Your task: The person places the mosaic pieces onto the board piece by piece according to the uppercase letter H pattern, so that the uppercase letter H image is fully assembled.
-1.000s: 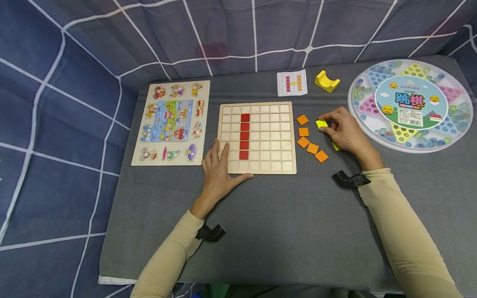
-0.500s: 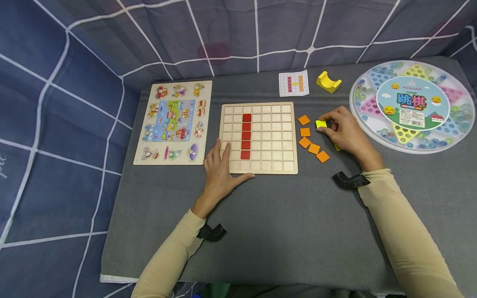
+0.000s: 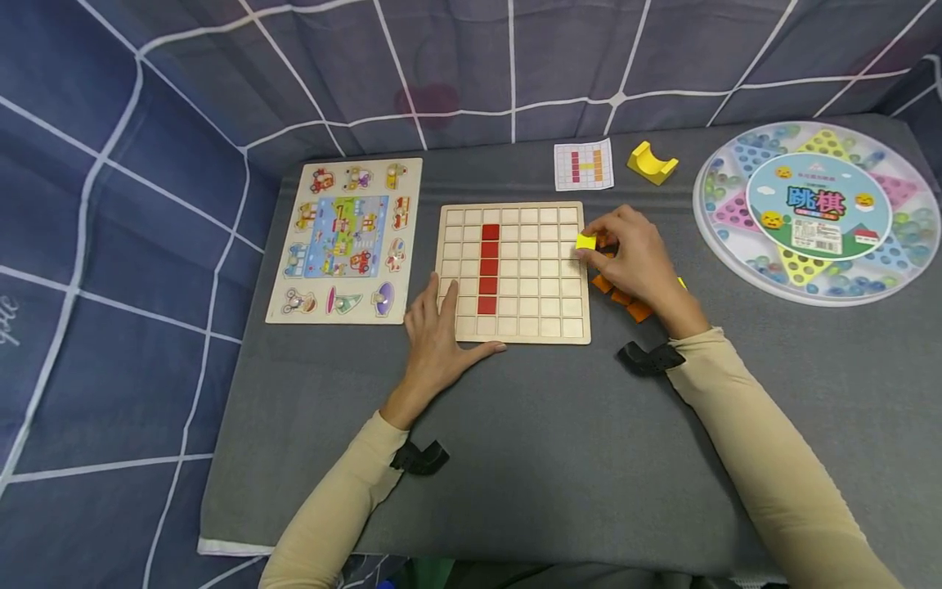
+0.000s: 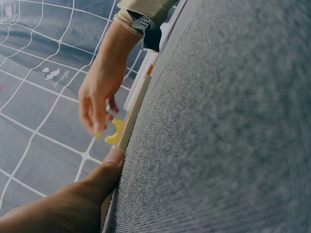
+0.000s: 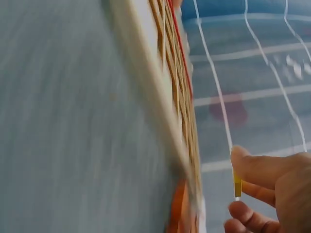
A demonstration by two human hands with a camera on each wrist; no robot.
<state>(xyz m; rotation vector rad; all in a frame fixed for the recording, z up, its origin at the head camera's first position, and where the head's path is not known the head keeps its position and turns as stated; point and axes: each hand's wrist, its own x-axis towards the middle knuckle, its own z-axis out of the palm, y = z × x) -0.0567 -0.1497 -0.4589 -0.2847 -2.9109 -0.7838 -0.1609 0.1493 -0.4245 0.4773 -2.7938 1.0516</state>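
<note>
A yellow square tile is pinched between the thumb and fingers of my right hand, held over the right edge of the wooden grid board. The right wrist view shows the same tile edge-on in the fingertips. In the board's third column, several red tiles form a vertical line. My left hand rests at the board's lower left corner, fingers along the left side and thumb by the front edge. Orange tiles lie right of the board, partly hidden under my right hand.
A pattern card and a yellow curved block lie behind the board. To the left is a picture puzzle board; at the right sits a round Chinese checkers box. Another yellow tile peeks out beside my right wrist.
My right hand has lifted the yellow tile and carried it left, from beyond the orange tiles to the board's right edge. The left hand stays in place on the board.
</note>
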